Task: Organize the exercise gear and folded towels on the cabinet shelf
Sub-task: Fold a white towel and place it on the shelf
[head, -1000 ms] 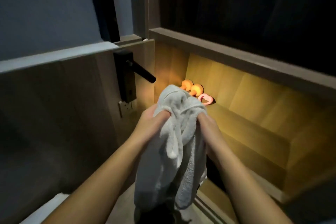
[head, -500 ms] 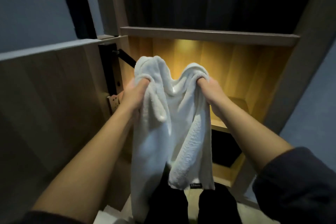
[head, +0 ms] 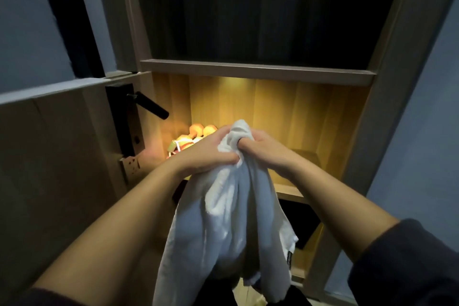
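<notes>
both hands point(head: 233, 149) bunch towel point(head: 223, 226), hiding dumbbells point(head: 198, 133).

Lit wooden cabinet shelf point(head: 293, 190), orange dumbbells point(head: 202, 130) at its back-left corner

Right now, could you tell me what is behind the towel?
Orange dumbbells and pale looped gear sit on the lit shelf; the towel, in the left hand and right hand, hides the rest.
</notes>
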